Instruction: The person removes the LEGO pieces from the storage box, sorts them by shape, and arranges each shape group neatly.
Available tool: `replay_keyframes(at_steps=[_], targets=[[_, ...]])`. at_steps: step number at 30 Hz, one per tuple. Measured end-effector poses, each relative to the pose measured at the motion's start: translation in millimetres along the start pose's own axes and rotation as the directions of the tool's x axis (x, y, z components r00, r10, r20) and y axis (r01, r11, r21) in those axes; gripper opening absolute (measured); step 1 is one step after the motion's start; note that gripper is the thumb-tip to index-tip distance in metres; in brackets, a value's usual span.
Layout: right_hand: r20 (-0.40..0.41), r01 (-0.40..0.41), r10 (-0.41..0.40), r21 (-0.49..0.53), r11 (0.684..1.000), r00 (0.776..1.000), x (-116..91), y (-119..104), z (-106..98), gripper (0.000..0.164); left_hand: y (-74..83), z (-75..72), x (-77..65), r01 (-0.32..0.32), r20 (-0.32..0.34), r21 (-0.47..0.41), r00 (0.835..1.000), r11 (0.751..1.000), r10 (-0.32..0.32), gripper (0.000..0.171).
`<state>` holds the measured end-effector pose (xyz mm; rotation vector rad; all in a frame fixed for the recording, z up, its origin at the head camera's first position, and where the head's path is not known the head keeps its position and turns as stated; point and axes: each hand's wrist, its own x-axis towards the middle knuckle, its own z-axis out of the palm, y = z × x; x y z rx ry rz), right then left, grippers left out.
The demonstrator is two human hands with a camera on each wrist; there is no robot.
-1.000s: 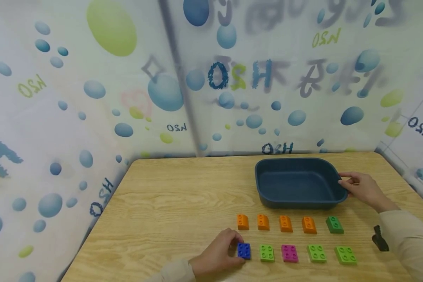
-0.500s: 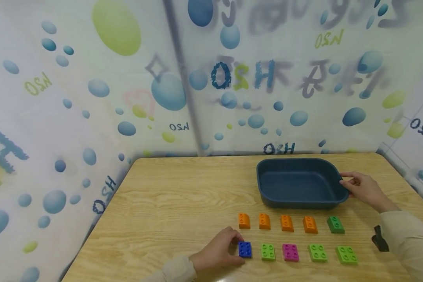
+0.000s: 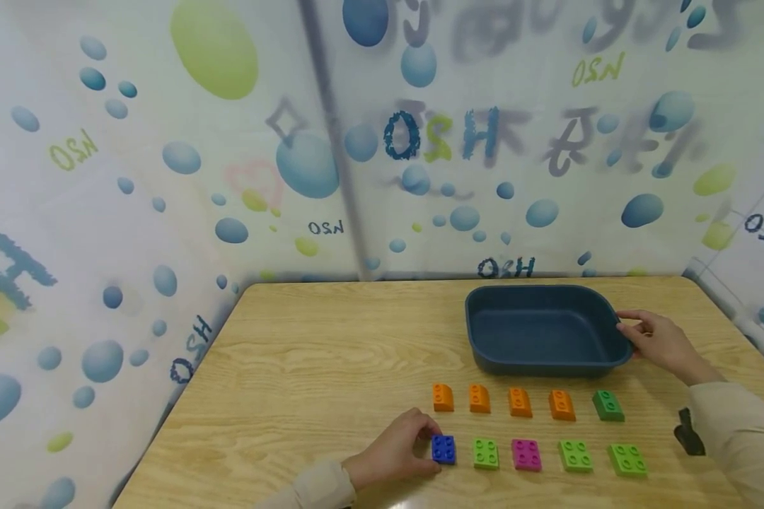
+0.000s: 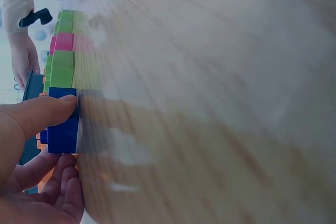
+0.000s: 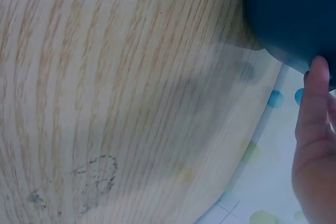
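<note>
My left hand (image 3: 395, 452) pinches a blue toy building brick (image 3: 443, 449) at the left end of the front row. The left wrist view shows its thumb lying along the side of the blue brick (image 4: 62, 121), with the other fingers curled beyond it. At the back right, my right hand (image 3: 662, 343) grips the right end of a dark blue plastic tray (image 3: 547, 369), thumb at the rim and fingers outside. Nothing lies inside the tray. In the right wrist view the thumb (image 5: 317, 85) meets the tray's wall (image 5: 294, 19).
Right of the blue brick stand a lime brick (image 3: 486, 454), a magenta brick (image 3: 526, 454) and two more lime ones. Behind them runs a row of orange bricks (image 3: 479, 399) ending in a green brick (image 3: 608, 406). A patterned curtain (image 3: 420, 212) hangs past the wooden table (image 3: 305, 353).
The head view has shifted slightly, so everything sits a little further right. Both hands, the bricks and the tray keep their places on the table.
</note>
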<state>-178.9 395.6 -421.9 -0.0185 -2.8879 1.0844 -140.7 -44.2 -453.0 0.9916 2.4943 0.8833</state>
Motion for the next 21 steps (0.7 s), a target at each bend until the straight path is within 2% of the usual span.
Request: replay_keyframes(at_steps=[6,10,13,15,18,21], targets=[[0.021,-0.049,0.049,0.039,0.998,0.999,2,2,-2,0.059,0.0,0.0,0.1,-0.007,0.007,-0.014,1.000,1.000,0.007,0.037],[0.015,-0.044,0.042,0.084,0.996,0.999,4,4,-8,0.063,-0.9,-1.2,-2.1,-0.031,0.009,-0.018,0.999,0.999,0.031,0.043],[-0.029,0.000,0.001,0.053,0.999,1.000,3,0,-17,0.062,-0.1,-6.0,-3.0,-0.056,0.020,-0.020,0.998,0.998,0.057,0.049],[-0.068,0.014,-0.014,-0.002,1.000,0.998,4,-6,-22,0.062,1.3,-12.1,-1.6,-0.079,0.016,-0.007,0.997,0.997,0.079,0.051],[-0.101,0.020,-0.027,-0.064,0.998,0.995,8,-18,-25,0.062,7.0,-26.1,5.8,-0.100,-0.037,-0.001,0.994,0.995,0.100,0.052],[-0.103,0.048,-0.055,-0.071,0.996,0.993,14,-34,-21,0.062,12.2,-42.5,19.7,-0.114,-0.137,-0.007,0.984,0.993,0.112,0.050]])
